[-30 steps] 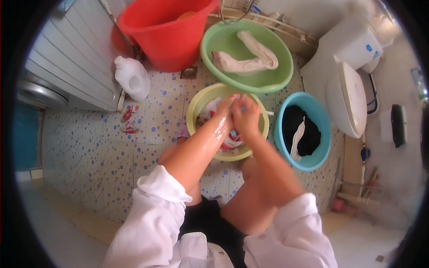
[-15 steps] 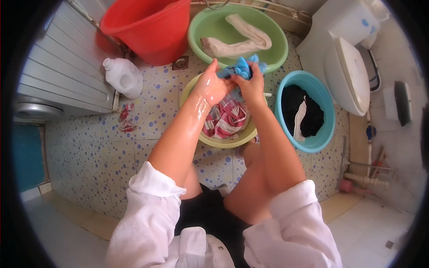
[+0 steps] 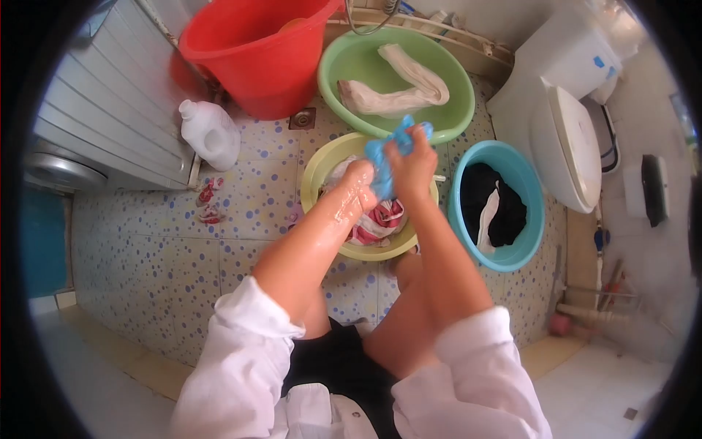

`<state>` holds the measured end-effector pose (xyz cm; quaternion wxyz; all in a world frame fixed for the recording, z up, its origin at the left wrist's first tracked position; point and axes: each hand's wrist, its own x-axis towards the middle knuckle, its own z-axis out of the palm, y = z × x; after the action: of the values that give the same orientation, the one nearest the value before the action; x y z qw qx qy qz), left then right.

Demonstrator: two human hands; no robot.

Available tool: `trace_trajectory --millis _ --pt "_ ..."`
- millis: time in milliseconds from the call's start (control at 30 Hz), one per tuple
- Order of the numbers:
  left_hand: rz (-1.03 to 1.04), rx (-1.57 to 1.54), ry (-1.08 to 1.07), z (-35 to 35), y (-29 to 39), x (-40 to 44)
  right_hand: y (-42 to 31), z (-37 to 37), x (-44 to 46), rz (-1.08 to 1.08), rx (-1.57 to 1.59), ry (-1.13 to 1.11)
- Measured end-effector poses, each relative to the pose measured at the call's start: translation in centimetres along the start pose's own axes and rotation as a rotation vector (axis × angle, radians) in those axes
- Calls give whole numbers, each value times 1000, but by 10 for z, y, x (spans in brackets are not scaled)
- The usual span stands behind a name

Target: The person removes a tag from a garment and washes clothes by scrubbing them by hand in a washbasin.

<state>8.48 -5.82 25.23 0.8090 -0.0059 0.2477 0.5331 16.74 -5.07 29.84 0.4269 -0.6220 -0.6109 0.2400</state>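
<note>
Blue cloth point(image 3: 379, 159) bunched above yellow basin point(image 3: 311, 172), right hand point(image 3: 414, 170) fingers pinching it, left hand point(image 3: 357, 184) alongside, can't tell its finger state.

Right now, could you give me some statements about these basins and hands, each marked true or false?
1. The right hand holds a blue cloth. True.
2. The light-blue basin holds only red fabric. False: the light-blue basin holds black and white fabric.
3. Cream fabric lies in the green basin. True.
4. Both white sleeves reach the wrists. False: the white sleeves are rolled up, leaving the forearms bare.
</note>
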Motion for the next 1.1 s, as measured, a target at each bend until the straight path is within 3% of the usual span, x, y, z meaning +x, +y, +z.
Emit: trace_trajectory --millis 33,100,167,267,300,433,500,567,633,667,700,767,800,833,867,900,967,1033,1100 --pt "13 35 42 -5 2 3 0 6 -6 -8 1 -8" --pt "22 104 31 -21 8 9 -9 11 -36 -443 198 -20" --pt "27 155 14 -30 10 13 -4 4 -31 -405 166 -103" --pt "43 141 338 16 3 -5 37 6 3 -159 90 64" --pt "41 149 334 21 3 -8 34 4 5 -158 92 73" --pt "101 4 111 -1 14 -7 27 -2 8 -327 38 200" --pt "-298 61 15 8 26 -19 19 -5 5 -364 85 201" --pt "-261 -57 -5 4 25 -17 5 0 -16 -682 -22 -123" --pt "-35 147 -215 -39 22 5 -10 9 -42 -629 -19 -162" --pt "-239 119 -118 -3 30 -23 -16 10 -51 -582 -14 -197" --pt "-237 119 -120 -12 26 -20 -23 5 -56 -585 -14 -196" --pt "317 324 -127 -54 12 3 -34 0 -61 -872 102 -240" --pt "54 103 -548 -98 23 24 -7 10 -54 -802 42 -303" --pt "239 322 -288 -66 -3 20 3 16 -41 -592 -94 -152" --pt "179 207 -62 -22 -6 5 -3 12 -13 -288 105 -42" --pt "126 93 166 10 -5 -9 -2 9 -8 -297 113 -40" --pt "125 125 194 14 -4 -14 -1 8 -8 -240 72 109" --pt "130 158 245 10 -1 -17 -17 8 -33 -460 187 13" --pt "125 196 284 8 -1 -17 -18 9 -39 -493 218 -8"
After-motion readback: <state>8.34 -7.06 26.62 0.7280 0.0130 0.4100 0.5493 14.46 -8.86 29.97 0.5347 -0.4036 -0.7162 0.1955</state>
